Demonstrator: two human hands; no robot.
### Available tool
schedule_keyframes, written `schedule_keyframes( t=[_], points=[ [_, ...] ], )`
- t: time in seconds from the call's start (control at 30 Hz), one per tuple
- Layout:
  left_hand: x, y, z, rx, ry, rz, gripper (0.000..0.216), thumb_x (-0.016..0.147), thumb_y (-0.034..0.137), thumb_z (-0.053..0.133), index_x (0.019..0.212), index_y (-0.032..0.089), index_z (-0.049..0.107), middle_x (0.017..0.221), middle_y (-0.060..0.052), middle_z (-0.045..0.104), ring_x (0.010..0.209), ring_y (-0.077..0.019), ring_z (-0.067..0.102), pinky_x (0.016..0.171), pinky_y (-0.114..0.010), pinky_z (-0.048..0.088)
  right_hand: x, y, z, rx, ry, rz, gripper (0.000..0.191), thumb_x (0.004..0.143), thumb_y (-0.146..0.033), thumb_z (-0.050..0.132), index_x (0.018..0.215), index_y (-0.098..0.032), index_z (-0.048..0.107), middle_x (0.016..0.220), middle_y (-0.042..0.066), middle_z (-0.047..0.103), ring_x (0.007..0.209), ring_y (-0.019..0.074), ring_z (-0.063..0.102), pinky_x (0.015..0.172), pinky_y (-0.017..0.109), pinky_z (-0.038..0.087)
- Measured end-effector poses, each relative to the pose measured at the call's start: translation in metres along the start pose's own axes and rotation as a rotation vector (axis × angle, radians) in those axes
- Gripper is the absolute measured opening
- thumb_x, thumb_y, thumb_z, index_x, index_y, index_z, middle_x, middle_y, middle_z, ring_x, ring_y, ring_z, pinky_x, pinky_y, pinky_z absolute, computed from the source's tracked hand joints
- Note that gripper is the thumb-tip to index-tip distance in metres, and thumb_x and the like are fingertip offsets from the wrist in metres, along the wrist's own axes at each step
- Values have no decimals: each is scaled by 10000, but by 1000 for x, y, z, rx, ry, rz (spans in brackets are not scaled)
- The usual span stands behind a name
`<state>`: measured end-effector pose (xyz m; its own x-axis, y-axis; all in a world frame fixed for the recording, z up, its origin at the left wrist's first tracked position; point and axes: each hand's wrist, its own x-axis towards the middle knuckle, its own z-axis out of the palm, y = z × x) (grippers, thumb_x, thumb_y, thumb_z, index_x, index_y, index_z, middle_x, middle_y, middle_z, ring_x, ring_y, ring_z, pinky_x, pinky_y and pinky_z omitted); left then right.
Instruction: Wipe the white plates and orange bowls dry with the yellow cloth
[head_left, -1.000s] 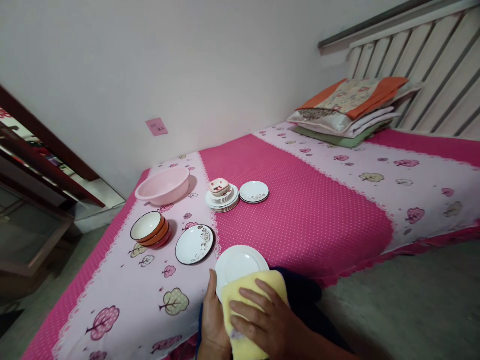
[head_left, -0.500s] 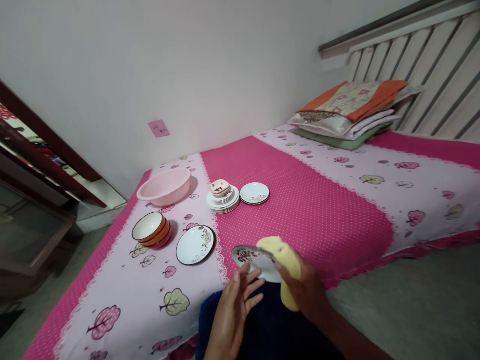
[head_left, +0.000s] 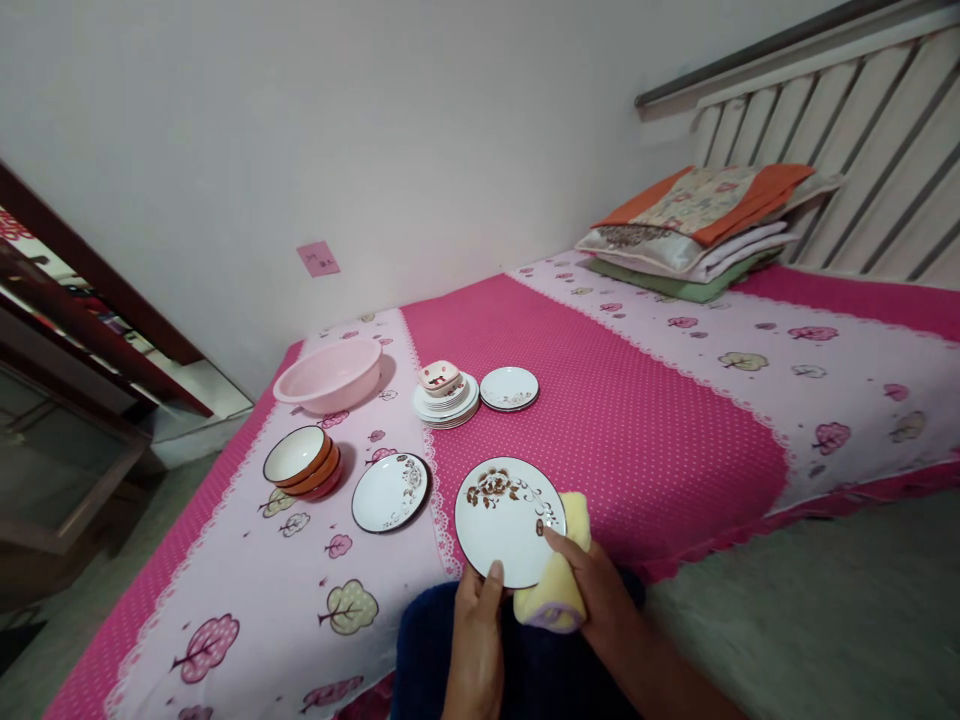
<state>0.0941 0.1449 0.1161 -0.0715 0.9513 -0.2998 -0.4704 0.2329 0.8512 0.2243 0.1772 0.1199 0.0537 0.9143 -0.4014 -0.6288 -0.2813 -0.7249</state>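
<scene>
A round white plate [head_left: 504, 530] with brown flowers and a dark rim faces up in front of me. My left hand [head_left: 480, 625] grips its lower edge, thumb on top and fingers underneath. At the plate's right edge, my right hand [head_left: 592, 585] holds a folded yellow cloth [head_left: 559, 590] with its thumb resting on the plate; part of the cloth lies behind the rim. Left of the held plate, a similar plate [head_left: 390, 495] rests on the bedspread [head_left: 352, 570].
Stacked bowls [head_left: 300, 460] sit at the left, near a pink basin [head_left: 330, 375]. Further back are a stack of white plates [head_left: 442, 410] topped by small dishes [head_left: 440, 378] and more flowered plates [head_left: 510, 386]. Folded cushions [head_left: 690, 220] lie by the radiator [head_left: 832, 140].
The plate has turned from a tilted view to face up. My left hand, open beside it before, now grips its lower edge. The cloth has moved lower along the right edge.
</scene>
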Motion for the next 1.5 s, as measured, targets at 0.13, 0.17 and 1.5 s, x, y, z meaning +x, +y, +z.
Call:
schedule_keyframes(
  t=[0.13, 0.17, 1.5],
  points=[
    [6, 25, -9, -117, 37, -2, 564, 825, 382, 810, 1323, 160, 669, 1265, -138, 759, 1195, -315, 684, 1076, -429, 483, -7, -8, -2, -135, -58, -39, 505, 718, -430, 806, 1137, -175, 686, 929, 88, 820, 837, 322, 785, 736, 399, 635],
    [8, 34, -12, -117, 57, 5, 567, 822, 376, 815, 1329, 169, 667, 1244, -133, 769, 1164, -304, 702, 1058, -417, 497, -9, -11, -4, -182, -92, -30, 485, 726, -427, 802, 1125, -173, 695, 900, 77, 818, 822, 311, 782, 734, 388, 630],
    [6, 39, -24, -493, 74, -269, 409, 1013, 384, 563, 1194, 60, 737, 1171, -199, 784, 1217, -320, 692, 1119, -434, 492, -35, -25, -9, -1370, -878, -760, 208, 738, -154, 566, 872, -213, 714, 982, 57, 761, 955, 230, 661, 964, 373, 451]
  ],
)
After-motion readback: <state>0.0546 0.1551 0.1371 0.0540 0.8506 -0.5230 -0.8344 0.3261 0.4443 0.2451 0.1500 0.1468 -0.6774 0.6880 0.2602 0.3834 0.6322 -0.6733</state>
